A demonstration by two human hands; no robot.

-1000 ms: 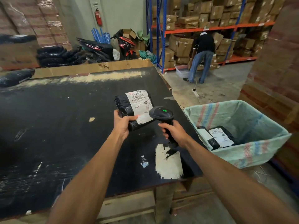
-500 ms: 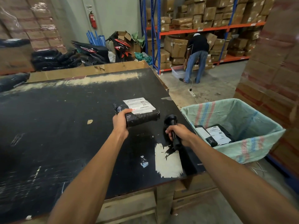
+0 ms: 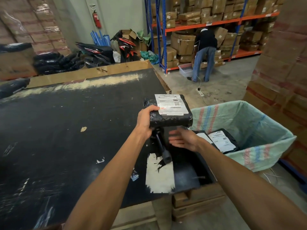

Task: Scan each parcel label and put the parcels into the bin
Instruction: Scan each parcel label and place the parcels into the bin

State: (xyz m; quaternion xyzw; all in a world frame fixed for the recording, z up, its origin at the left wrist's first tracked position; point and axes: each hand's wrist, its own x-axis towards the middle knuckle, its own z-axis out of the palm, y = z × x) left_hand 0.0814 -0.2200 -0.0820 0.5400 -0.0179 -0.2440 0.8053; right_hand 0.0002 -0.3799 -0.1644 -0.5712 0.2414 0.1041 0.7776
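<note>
Your left hand (image 3: 146,119) holds the black-wrapped parcel (image 3: 171,113) by its left end, thumb on top and fingers curled beneath — a firm grip, with the parcel lifted off the counter (image 3: 66,130) and level, its white label (image 3: 171,104) facing up. The parcel hangs over the counter's right edge, just beside the near-left corner of the bin (image 3: 259,153). Your right hand (image 3: 182,140) is blurred, fingers spread and loose, gripping nothing; it hovers just below the parcel, palm turned toward the left. The scanner (image 3: 162,146) lies on the counter under your left wrist, its handle pointing back toward you and its end over a white torn patch (image 3: 159,173) on the black top. The bin, lined with a pale green woven sack with red and blue stripes, stands on the floor to the right of the counter. Inside it lie black parcels with white labels (image 3: 221,141) — how many, you cannot tell. Farther back a person (image 3: 204,52) bends at the orange-and-blue racking (image 3: 216,24) stacked with cartons.
</note>
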